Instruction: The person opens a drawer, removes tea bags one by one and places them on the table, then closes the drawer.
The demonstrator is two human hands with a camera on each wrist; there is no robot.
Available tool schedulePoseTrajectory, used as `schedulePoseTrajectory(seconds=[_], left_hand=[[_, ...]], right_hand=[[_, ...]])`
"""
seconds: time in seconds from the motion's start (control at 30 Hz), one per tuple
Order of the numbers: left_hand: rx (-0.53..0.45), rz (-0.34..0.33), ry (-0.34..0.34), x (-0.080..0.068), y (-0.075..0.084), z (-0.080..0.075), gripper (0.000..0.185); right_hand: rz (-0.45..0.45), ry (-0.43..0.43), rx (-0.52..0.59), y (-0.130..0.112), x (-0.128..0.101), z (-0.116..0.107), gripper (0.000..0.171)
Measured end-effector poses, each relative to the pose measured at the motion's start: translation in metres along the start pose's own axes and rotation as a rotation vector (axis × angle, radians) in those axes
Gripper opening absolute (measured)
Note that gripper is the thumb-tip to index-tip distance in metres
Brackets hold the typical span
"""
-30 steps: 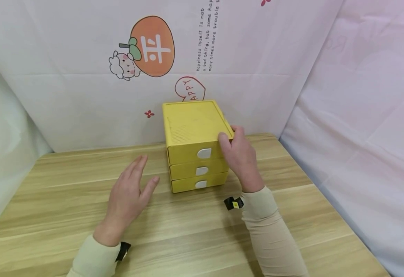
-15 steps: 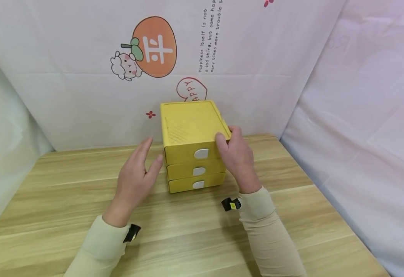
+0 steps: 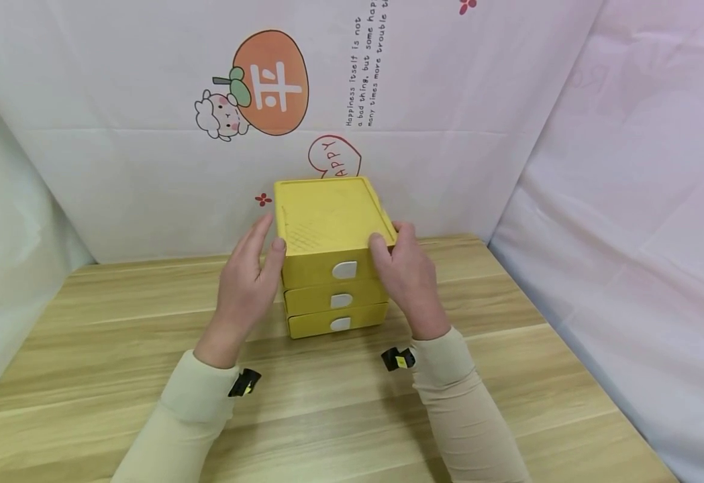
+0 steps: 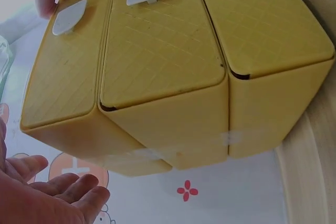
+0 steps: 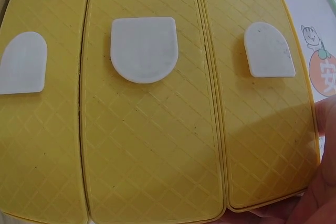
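A yellow three-drawer storage box (image 3: 327,215) stands on the table, each drawer front bearing a white rounded pull (image 5: 144,50). My right hand (image 3: 409,278) grips its upper right front corner, thumb at the top edge and fingers down the side. On the opposite side, my left hand (image 3: 245,288) is raised with its fingers nearly straight, the thumb right at the upper left front edge. In the left wrist view, the fingers of that hand (image 4: 47,195) extend beside the box's side wall. All three drawers are closed.
The wood-grain table (image 3: 116,349) runs under the box and both forearms. A white printed cloth (image 3: 134,174) hangs right behind it. Another pale cloth (image 3: 623,221) stands along the right edge, and one more (image 3: 7,221) on the left.
My left hand has moved up and right to the box's left side. The box has shifted slightly left, with my right hand keeping hold of its corner.
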State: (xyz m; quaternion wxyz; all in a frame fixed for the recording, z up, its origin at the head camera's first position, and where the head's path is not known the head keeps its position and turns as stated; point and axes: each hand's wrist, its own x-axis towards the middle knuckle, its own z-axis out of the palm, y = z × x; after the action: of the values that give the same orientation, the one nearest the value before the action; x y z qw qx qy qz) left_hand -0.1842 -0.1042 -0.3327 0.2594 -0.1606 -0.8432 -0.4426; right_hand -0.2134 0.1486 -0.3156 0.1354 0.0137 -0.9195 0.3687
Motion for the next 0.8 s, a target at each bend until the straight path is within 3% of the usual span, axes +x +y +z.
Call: schedulePoseTrajectory(seconds=[0.5,0.8], left_hand=[[-0.013,-0.061,-0.038,0.009,0.001,0.005,0.057],[0.002,-0.108,-0.009,0.008,-0.002,0.001,0.053]], right_hand=[[-0.021,0.01,-0.015,-0.008,-0.003,0.008,0.069],[-0.012,0.006,-0.011,-0.014,-0.004,0.012,0.07]])
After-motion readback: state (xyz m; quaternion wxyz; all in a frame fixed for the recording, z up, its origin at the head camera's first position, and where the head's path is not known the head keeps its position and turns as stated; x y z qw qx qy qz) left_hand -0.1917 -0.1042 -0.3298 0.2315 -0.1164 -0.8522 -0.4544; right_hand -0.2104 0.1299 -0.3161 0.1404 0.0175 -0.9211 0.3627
